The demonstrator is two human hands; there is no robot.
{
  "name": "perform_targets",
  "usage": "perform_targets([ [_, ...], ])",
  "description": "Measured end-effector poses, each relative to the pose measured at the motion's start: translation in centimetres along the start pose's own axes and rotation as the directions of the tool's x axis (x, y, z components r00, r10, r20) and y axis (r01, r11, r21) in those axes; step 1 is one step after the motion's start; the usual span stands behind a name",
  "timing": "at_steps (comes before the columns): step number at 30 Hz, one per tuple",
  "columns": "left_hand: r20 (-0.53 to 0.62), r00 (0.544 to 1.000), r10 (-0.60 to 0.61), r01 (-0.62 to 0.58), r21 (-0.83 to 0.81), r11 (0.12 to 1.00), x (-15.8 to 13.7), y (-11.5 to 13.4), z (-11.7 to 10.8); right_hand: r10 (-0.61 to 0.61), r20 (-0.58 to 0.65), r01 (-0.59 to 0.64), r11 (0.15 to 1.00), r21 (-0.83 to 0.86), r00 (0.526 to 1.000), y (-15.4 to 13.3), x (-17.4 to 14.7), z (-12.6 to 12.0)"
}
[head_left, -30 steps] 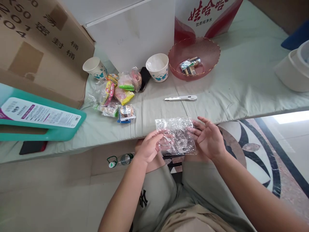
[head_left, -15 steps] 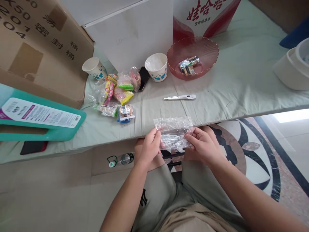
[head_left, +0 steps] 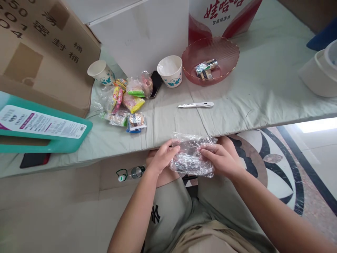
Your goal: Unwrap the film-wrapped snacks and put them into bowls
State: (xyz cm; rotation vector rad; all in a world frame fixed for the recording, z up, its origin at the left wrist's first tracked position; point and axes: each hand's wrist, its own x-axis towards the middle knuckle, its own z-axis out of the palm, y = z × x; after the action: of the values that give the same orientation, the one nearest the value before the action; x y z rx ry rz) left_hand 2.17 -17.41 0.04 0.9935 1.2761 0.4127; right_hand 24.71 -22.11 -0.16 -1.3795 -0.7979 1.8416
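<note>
Between my two hands is a crinkled clear plastic bag (head_left: 192, 158), held over my lap at the table's front edge. My left hand (head_left: 164, 156) pinches its left side with thumb and fingers. On the right side, my right hand (head_left: 219, 158) grips the film between thumb and fingertips. Beyond the bag, a white utility knife (head_left: 196, 105) lies on the cloth with its blade end to the left. Left of it is a heap of wrapped snacks (head_left: 134, 102) in clear and coloured packets.
A pink glass bowl (head_left: 223, 52) holds a few small packets. Two paper cups, one upright (head_left: 170, 72), one tilted (head_left: 101, 72), stand near a dark phone (head_left: 156, 83). A cardboard box (head_left: 52, 70) and a green jug (head_left: 65, 140) occupy the left; a white container (head_left: 319, 75) stands right.
The plastic bag has come lower and spread wider, its lower part more crumpled. My left thumb has shifted right over the film. Both hands still hold it.
</note>
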Motion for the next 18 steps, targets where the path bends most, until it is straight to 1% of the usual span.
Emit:
perform_targets([
  [2,0.015,0.998,0.055,-0.056,0.013,0.998,0.11,0.06,-0.06,-0.022,0.003,0.022,0.999,0.045,1.000,0.00,-0.08,-0.15],
  [5,-0.029,0.991,0.132,-0.132,0.010,0.991,0.18,0.25,-0.04,-0.037,0.025,0.035,0.997,0.070,0.999,-0.15,-0.19,-0.16],
  [8,-0.039,0.990,0.135,-0.137,-0.028,0.990,0.01,0.41,0.01,-0.005,0.004,0.005,1.000,0.028,1.000,-0.39,-0.28,0.22],
  [10,-0.037,0.989,0.141,-0.143,-0.074,0.987,-0.22,0.45,0.04,-0.021,-0.043,0.023,0.998,0.057,0.999,-0.50,-0.32,0.53],
  [13,-0.052,0.980,0.190,-0.197,-0.228,0.954,-0.53,0.50,0.03,-0.066,-0.082,0.077,0.988,0.136,0.994,-0.56,-0.28,0.71],
  [15,-0.058,0.975,0.217,-0.224,-0.308,0.925,-0.59,0.51,-0.08,-0.122,-0.093,0.135,0.980,0.148,0.988,-0.59,-0.21,0.57],
  [17,-0.037,0.967,0.254,-0.252,-0.317,0.914,-0.50,0.48,-0.25,-0.189,-0.105,0.201,0.972,0.121,0.976,-0.62,-0.15,0.27],
  [18,-0.028,0.960,0.279,-0.275,-0.295,0.915,-0.41,0.44,-0.33,-0.217,-0.108,0.228,0.969,0.094,0.970,-0.63,-0.13,0.10],
])
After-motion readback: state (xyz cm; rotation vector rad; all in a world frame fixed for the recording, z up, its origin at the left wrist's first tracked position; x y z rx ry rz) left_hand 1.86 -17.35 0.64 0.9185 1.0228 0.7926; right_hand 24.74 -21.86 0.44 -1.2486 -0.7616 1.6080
